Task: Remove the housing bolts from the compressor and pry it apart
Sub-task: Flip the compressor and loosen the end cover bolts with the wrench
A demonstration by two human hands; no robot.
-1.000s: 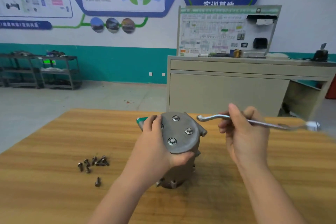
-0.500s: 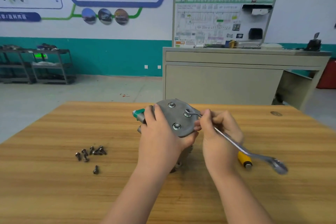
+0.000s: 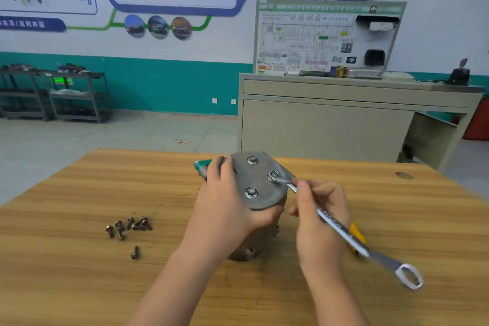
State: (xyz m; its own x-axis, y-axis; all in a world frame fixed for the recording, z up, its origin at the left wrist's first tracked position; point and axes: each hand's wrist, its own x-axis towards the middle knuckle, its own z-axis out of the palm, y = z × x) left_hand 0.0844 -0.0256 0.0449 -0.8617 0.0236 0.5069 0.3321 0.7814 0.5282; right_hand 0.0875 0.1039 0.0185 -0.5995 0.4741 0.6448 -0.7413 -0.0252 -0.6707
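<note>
Wood-grain table (image 3: 79,286) carries the compressor (image 3: 258,193), standing on end near the middle. My left hand (image 3: 227,209) wraps its end plate; my right hand (image 3: 321,219) grips the wrench (image 3: 341,230), its ring on a housing bolt (image 3: 273,174). It looks heavy, rigid cast metal, so I brace the body low.

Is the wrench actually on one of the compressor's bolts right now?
Touching. The head view shows the wrench with its ring end seated over the right-hand bolt on the compressor cover, no gap between them.
</note>
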